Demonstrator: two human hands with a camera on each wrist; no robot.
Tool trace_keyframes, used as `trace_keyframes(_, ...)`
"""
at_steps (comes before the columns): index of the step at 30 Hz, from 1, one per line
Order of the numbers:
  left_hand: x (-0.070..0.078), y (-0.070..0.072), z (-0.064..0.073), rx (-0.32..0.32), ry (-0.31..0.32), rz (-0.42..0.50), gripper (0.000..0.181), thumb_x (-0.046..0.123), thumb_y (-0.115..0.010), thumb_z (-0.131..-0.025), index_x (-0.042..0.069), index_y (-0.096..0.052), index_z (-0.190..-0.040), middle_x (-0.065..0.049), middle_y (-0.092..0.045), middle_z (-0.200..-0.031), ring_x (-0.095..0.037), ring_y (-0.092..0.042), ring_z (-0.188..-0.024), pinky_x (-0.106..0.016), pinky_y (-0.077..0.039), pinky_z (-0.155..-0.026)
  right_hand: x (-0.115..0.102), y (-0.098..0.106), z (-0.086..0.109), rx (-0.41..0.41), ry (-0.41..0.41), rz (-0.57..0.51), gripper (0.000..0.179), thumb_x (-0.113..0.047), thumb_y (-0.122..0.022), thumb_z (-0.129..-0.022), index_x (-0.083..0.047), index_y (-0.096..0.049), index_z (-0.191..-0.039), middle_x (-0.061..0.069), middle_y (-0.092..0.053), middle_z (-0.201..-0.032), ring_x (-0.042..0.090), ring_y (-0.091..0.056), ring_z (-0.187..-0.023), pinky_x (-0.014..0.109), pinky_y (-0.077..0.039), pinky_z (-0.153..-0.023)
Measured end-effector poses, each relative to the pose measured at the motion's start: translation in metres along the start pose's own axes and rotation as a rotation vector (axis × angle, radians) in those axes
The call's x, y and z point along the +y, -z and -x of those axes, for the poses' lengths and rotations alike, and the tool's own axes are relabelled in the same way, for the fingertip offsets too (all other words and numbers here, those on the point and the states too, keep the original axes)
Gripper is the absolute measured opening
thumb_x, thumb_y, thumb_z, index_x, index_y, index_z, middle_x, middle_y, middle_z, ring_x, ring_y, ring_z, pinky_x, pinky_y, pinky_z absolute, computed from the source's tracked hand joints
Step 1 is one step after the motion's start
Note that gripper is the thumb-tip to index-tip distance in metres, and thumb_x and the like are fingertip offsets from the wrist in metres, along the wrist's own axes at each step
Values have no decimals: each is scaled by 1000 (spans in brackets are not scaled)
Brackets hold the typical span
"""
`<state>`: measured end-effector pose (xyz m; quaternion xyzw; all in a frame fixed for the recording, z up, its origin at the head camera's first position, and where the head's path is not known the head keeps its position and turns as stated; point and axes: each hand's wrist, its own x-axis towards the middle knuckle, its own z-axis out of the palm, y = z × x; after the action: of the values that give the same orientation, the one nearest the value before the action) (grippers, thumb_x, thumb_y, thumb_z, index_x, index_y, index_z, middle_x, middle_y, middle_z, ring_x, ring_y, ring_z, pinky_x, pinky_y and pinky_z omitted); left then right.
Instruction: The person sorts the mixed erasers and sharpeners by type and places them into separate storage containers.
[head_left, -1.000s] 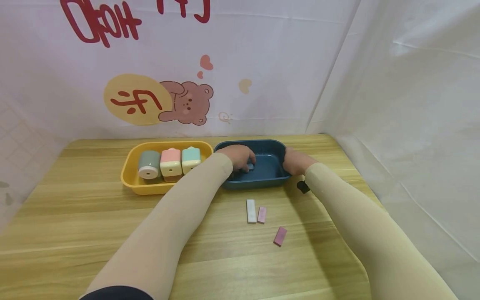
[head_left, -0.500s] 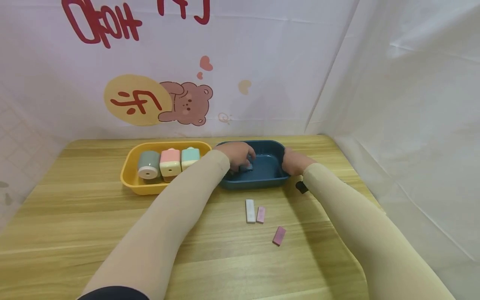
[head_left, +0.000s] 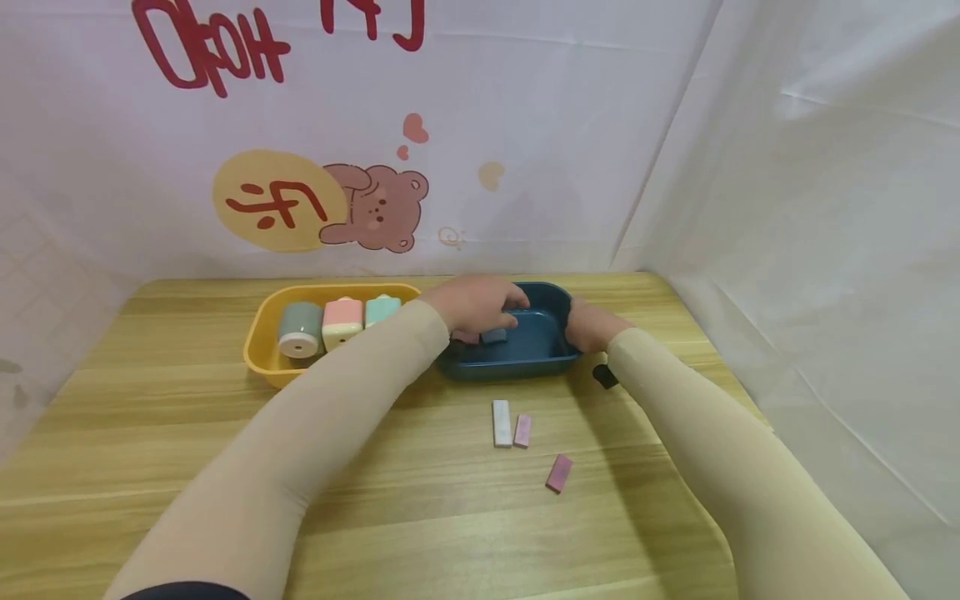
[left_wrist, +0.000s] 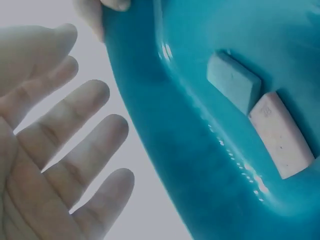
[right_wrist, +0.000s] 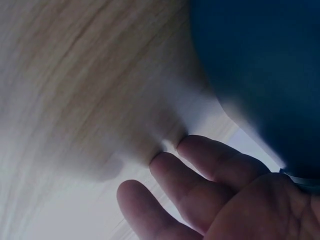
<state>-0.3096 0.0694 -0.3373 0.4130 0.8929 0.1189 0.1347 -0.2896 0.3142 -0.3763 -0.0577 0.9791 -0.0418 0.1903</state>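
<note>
My left hand [head_left: 477, 303] is over the left part of a dark blue tray [head_left: 517, 367], fingers extended and apart in the left wrist view, holding nothing. Inside the tray lie a grey-blue rectangular block [head_left: 493, 336] and a pink block [head_left: 466, 337]; in the left wrist view the blue-looking block [left_wrist: 234, 82] and the pink one [left_wrist: 282, 135] lie close together. At the tray's right end, my right hand [head_left: 591, 323] grips the rim. Its fingers [right_wrist: 167, 172] are outside the wall, near the wood surface.
In front of the tray lie a white block [head_left: 502, 423], a light pink block [head_left: 522, 430] and a darker pink block [head_left: 558, 473]. A yellow tray [head_left: 258, 333] with a grey, a pink and a mint container stands left. A small black object [head_left: 604, 375] is near the right wrist.
My left hand, earlier with its fingers at the grey-blue block, has come up off it with fingers spread; both blocks in the tray now show. The right hand stays at the rim.
</note>
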Motion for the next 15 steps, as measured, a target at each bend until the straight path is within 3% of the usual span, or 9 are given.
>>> trace_keyframes(7,19,-2,27,28,-103,-95,46,37,-63,-105,22,-61,-149,0,-61,-150,-19,-54,-143,-39,-41,-122,1,0,-1,-12,-7,-9,60,-9,-41,-96,27,-27,-142,34,-61,-120,33,-63,-91,45,-55,-88)
trace_keyframes(15,35,-25,62,50,-236,-172,48,40,-66,-103,18,-64,-145,-2,-66,-142,-21,-58,-137,-38,-43,-119,4,-2,-5,-20,11,20,59,-9,-41,-96,28,-27,-140,28,-62,-108,30,-63,-82,41,-55,-78)
